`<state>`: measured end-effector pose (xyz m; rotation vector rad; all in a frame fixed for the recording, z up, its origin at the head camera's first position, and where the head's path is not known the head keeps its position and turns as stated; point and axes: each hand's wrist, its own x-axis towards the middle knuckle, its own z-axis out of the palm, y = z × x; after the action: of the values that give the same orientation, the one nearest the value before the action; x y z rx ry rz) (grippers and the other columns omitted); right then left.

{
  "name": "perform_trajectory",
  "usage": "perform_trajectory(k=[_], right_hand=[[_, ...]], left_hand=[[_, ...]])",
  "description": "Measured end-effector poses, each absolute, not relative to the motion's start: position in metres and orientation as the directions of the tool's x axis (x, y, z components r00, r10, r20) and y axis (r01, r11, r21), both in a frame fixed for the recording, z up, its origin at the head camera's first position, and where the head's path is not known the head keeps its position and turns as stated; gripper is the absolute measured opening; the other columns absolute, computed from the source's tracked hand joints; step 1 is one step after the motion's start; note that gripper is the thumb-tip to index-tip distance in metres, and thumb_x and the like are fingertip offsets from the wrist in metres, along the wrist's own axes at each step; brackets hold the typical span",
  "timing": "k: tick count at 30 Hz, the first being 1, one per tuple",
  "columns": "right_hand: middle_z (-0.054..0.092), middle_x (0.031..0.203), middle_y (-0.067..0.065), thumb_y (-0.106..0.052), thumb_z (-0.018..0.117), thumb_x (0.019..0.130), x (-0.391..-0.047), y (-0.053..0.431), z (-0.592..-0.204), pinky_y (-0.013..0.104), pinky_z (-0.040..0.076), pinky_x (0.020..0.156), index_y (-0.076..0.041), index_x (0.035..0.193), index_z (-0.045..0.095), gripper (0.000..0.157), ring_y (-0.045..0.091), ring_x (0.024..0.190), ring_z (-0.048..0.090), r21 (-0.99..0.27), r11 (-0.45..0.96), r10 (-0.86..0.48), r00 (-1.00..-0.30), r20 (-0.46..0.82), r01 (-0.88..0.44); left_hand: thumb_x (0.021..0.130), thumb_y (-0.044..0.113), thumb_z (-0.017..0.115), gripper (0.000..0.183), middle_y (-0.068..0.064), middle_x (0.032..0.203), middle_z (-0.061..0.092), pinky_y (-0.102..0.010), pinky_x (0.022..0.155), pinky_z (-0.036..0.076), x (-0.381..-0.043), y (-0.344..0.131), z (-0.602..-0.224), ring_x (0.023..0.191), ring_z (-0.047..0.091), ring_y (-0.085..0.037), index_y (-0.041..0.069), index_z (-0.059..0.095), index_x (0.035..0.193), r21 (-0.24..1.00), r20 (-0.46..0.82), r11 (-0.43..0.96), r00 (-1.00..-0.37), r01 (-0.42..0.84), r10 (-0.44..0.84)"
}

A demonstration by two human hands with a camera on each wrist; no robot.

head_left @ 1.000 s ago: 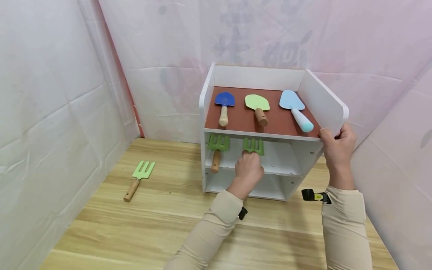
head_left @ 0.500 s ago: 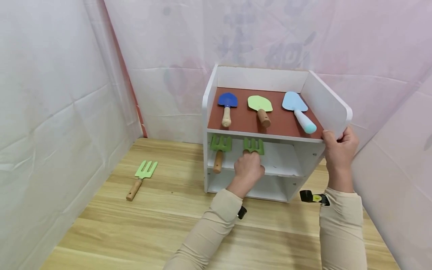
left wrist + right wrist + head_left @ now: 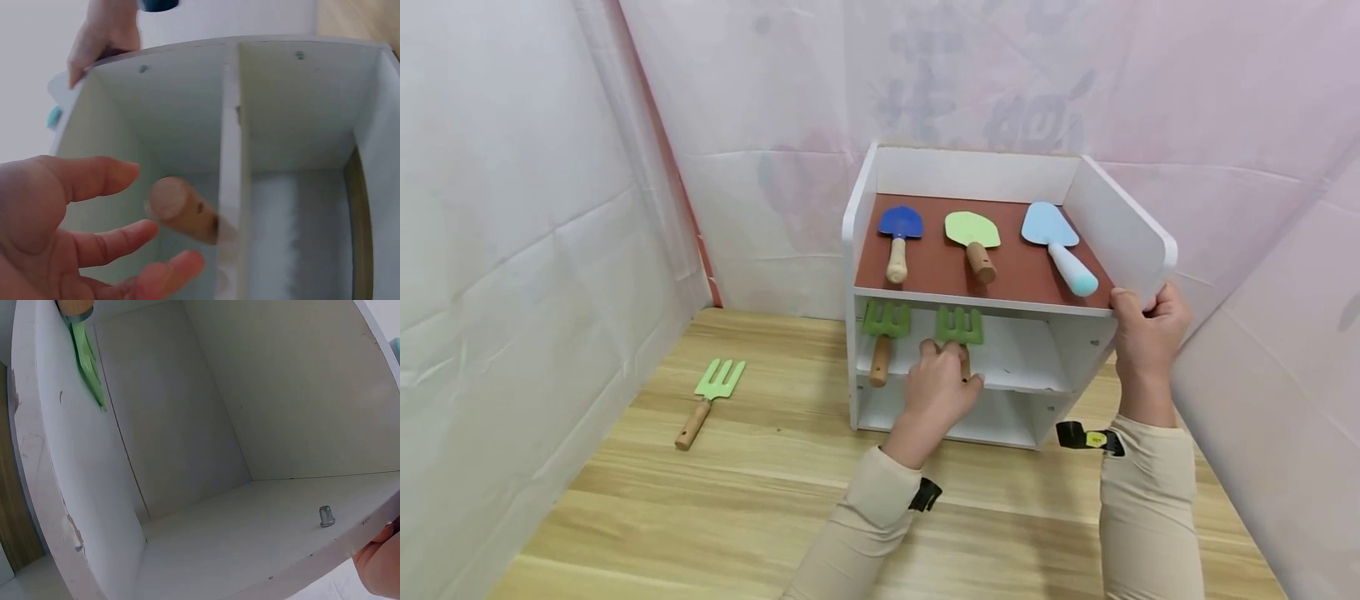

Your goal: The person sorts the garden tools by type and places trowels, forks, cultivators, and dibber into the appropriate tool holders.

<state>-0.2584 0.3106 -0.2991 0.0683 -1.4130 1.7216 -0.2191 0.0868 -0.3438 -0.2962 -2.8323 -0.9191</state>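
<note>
My left hand (image 3: 938, 390) is at the middle level of a white shelf unit (image 3: 1123, 221), beside the wooden handle of a green hand fork (image 3: 960, 325). In the left wrist view the fingers and thumb of that hand spread apart, clear of the round handle end (image 3: 172, 200). This fork lies on the middle shelf, handle toward the front. To its left on that shelf rests a second green fork (image 3: 881, 354). My right hand (image 3: 1150, 342) grips the unit's front right corner, thumb on the top board's edge; its fingers curl behind the side panel.
A blue trowel (image 3: 900, 223), a light green trowel (image 3: 972, 229) and a light blue trowel (image 3: 1049, 225) lie on the brown top. A third green fork (image 3: 718, 379) lies on the wooden table (image 3: 737, 517) at left. Cloth walls surround the table.
My left hand has let go of the fork's handle and drawn back slightly down and left, fingers loosened. The right hand keeps its hold on the corner.
</note>
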Motion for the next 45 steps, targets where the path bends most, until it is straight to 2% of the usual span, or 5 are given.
perform_trajectory(k=[5, 10, 17, 32, 45], right_hand=[[0.040, 0.058, 0.003, 0.010, 0.055, 0.074, -0.260, 0.308, -0.300, 0.019, 0.027, 0.048, -0.004, 0.059, 0.040, 0.025, 0.011, 0.055, 0.037, -0.751, 0.023, 0.589, -0.598, 0.544, -0.660], [0.039, 0.057, 0.002, 0.010, 0.054, 0.073, -0.260, 0.306, -0.300, 0.018, 0.027, 0.048, -0.004, 0.058, 0.038, 0.026, 0.011, 0.055, 0.037, -0.745, 0.022, 0.600, -0.587, 0.543, -0.667], [0.036, 0.057, 0.002, 0.010, 0.053, 0.074, -0.259, 0.309, -0.300, 0.019, 0.026, 0.048, -0.004, 0.058, 0.035, 0.028, 0.012, 0.055, 0.035, -0.749, 0.037, 0.614, -0.577, 0.539, -0.661], [0.038, 0.057, 0.003, 0.010, 0.055, 0.074, -0.257, 0.315, -0.302, 0.019, 0.028, 0.048, -0.004, 0.058, 0.037, 0.028, 0.012, 0.055, 0.038, -0.755, 0.035, 0.620, -0.579, 0.530, -0.654], [0.037, 0.057, 0.000, 0.007, 0.057, 0.076, -0.258, 0.310, -0.302, 0.019, 0.029, 0.047, -0.006, 0.059, 0.040, 0.027, 0.011, 0.055, 0.038, -0.781, 0.079, 0.607, -0.592, 0.530, -0.619]], left_hand=[[0.083, 0.033, 0.068, 0.036, -0.012, 0.105, 0.051, -0.031, 0.055, 0.046, -0.205, 0.068, -0.343, 0.068, 0.055, -0.022, 0.008, 0.063, 0.109, 0.617, 0.222, 0.734, -0.958, 0.283, 0.183], [0.085, 0.032, 0.066, 0.041, -0.013, 0.111, 0.052, -0.036, 0.068, 0.048, -0.193, 0.048, -0.345, 0.089, 0.057, -0.026, 0.008, 0.061, 0.118, 0.657, 0.209, 0.681, -0.946, 0.323, 0.247], [0.085, 0.031, 0.068, 0.041, -0.010, 0.117, 0.054, -0.040, 0.082, 0.046, -0.183, 0.024, -0.347, 0.102, 0.055, -0.025, 0.012, 0.061, 0.120, 0.603, 0.154, 0.708, -0.925, 0.367, 0.348], [0.084, 0.028, 0.069, 0.039, -0.013, 0.115, 0.057, -0.040, 0.078, 0.049, -0.168, -0.001, -0.368, 0.100, 0.058, -0.027, 0.008, 0.063, 0.117, 0.463, 0.163, 0.748, -0.875, 0.475, 0.455], [0.081, 0.024, 0.071, 0.036, -0.020, 0.116, 0.056, -0.044, 0.073, 0.051, -0.170, -0.033, -0.396, 0.096, 0.060, -0.034, 0.006, 0.065, 0.112, 0.442, 0.224, 0.800, -0.914, 0.405, 0.339]])
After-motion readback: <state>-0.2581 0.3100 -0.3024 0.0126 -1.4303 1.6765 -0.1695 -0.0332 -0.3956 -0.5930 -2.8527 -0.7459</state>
